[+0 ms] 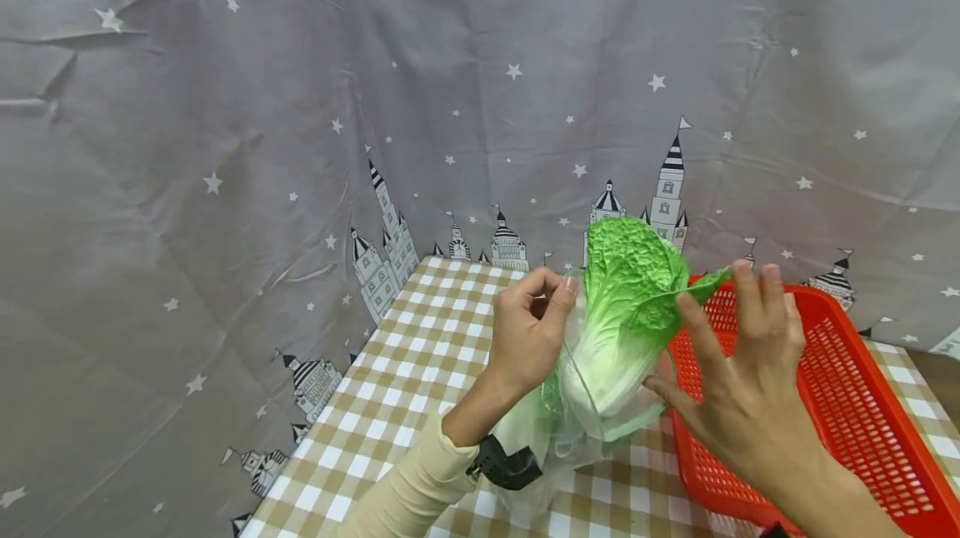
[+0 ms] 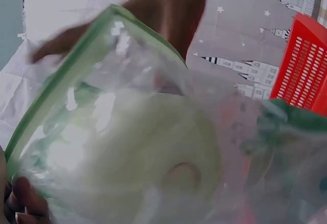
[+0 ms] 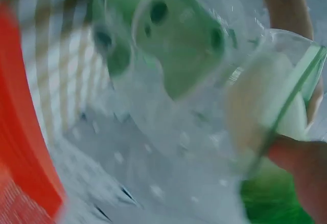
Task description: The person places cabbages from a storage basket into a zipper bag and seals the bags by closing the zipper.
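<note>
A Chinese cabbage (image 1: 618,313) stands tilted, leaf end up, partly inside a clear plastic bag (image 1: 630,421) with a green-edged mouth. At the cabbage's left side my left hand (image 1: 525,334) pinches the bag's rim between thumb and forefinger. My right hand (image 1: 753,380) is on the other side with its fingers spread, close to a loose outer leaf; its thumb touches the bag's edge. Through the plastic, the left wrist view shows the cabbage's pale base (image 2: 148,147). More pale green produce lies low in the bag, blurred by the film.
A red perforated plastic basket (image 1: 813,296) stands on the right, just behind and under my right hand. Beneath everything is a brown-and-white checked tablecloth (image 1: 420,346). A grey curtain (image 1: 450,88) with stars and castles hangs at the table's far edge.
</note>
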`<state>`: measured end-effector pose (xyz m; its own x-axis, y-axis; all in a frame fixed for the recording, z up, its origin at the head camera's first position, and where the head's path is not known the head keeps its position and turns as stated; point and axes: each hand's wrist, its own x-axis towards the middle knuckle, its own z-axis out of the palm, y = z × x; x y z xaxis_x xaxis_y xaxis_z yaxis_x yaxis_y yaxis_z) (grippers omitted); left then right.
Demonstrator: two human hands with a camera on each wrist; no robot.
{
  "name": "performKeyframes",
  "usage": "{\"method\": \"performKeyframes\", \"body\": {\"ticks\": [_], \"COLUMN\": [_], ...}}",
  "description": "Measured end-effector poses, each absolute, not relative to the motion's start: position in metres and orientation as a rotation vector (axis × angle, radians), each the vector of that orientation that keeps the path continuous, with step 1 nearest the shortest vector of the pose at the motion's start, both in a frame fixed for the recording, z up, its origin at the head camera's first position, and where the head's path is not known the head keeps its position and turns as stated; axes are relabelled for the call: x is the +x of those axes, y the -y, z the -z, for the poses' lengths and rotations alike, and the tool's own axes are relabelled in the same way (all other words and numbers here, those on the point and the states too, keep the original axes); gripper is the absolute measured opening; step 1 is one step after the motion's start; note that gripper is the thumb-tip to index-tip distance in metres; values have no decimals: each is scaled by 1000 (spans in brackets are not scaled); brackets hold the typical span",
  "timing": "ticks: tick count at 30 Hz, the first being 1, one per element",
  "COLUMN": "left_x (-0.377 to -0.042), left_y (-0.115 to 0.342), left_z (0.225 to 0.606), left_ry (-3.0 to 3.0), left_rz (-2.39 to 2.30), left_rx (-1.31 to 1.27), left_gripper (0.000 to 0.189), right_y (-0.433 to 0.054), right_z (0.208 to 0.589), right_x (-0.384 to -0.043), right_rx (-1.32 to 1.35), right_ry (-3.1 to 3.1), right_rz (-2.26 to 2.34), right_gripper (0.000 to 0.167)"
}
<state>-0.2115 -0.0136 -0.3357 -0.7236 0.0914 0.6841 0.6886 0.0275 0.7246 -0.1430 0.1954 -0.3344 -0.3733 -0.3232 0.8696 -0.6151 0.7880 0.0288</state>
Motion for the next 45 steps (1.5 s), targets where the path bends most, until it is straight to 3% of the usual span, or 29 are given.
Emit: {"method": "performKeyframes", "body": {"ticks": [3,6,12,20,34,41,45], "left_x": [-210,-209,-207,-206,-217,-212,-200], "left_y": [15,16,16,20,40,44,43], "left_z": [337,338,341,341,324,321,317], "left_ry": [1835,1833,1830,1843,1687,1727,1788], "left_rz": [1806,1838,1861,1879,1703,1670,1662], "left_rx": [-775,-773,-793,-832,-698,-686,-764], "left_gripper": [25,23,22,20,24,24,27], "right_y": [-200,-203,-200,-197,-220,-223,-226], "right_z": [345,353,366,364,311,291,286], "right_x": [-140,-139,-140,-139,-144,-146,-146], "right_rx": [499,335,425,509,354,473,567], "right_ry": [2302,2598,2620,2441,2300,2196,2222], "right_rz": [-672,-888,-1109,-1287,-1163,-1148,-1105], "right_gripper": [106,119,101,98,72,46,42]}}
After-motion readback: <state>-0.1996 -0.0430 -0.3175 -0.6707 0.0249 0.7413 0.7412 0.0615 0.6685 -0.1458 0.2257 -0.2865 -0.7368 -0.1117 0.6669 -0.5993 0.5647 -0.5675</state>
